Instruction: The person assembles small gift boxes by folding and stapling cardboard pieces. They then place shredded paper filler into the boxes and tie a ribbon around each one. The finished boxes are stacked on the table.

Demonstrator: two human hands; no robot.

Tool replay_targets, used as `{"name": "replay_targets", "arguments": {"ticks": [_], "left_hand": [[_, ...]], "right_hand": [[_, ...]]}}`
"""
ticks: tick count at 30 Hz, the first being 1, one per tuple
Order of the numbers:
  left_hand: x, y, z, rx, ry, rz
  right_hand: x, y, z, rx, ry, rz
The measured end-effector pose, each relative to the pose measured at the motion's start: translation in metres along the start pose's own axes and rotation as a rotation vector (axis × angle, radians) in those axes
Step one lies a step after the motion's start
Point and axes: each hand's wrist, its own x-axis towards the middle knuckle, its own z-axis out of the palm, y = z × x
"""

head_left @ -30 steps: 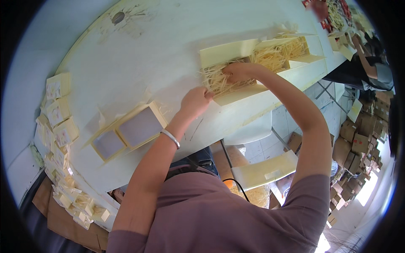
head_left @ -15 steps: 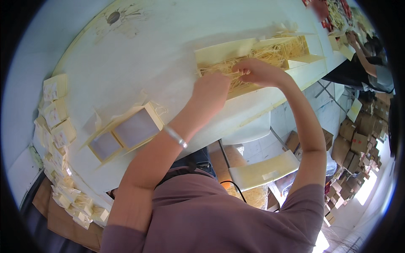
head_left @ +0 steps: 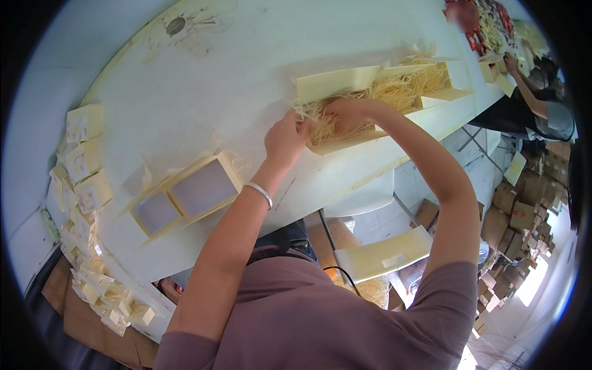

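A cream box [head_left: 338,82] with raised flaps stands on the table, filled with pale yellow shredded paper [head_left: 394,91]. At its left end my left hand [head_left: 287,139], a silver bangle on the wrist, has its fingers curled round some strands at the rim. My right hand [head_left: 350,113] reaches into the same end of the box, knuckles up and fingertips buried among the shreds, so their grip is hidden. Left of my left forearm lies another open cream box [head_left: 179,200] with two compartments and a greyish bottom, no shreds in it.
Several small cream boxes [head_left: 86,160] are stacked along the table's left edge. The white table [head_left: 228,80] has a dark round hole at the far left. A chair [head_left: 385,250] stands close by. Cartons [head_left: 512,216] pile up at right, below a co-worker [head_left: 533,98].
My left hand has moved left and slightly down to the box's left end. My right hand has shifted left and lower into the shreds. The left flap shows more fully.
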Motion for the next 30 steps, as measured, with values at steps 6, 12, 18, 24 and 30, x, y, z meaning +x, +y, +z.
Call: {"name": "replay_targets", "arguments": {"ticks": [6, 12, 18, 24, 30], "left_hand": [[0.008, 0.008, 0.027, 0.5, 0.214, 0.481], [-0.004, 0.069, -0.016, 0.608, -0.21, 0.384], [-0.105, 0.049, -0.102, 0.255, 0.056, 0.625], [-0.197, -0.048, -0.156, 0.459, 0.227, 0.404], [-0.226, -0.148, -0.143, 0.44, 0.223, 0.336]], "right_hand": [[-0.076, -0.03, -0.019, 0.274, 0.377, 0.044], [-0.129, -0.089, 0.02, 0.023, 0.506, 0.029], [-0.112, -0.052, 0.051, -0.345, 0.814, 0.077], [-0.126, -0.005, 0.043, -0.41, 0.9, 0.154], [-0.155, -0.033, 0.072, -0.354, 1.255, 0.357]]}}
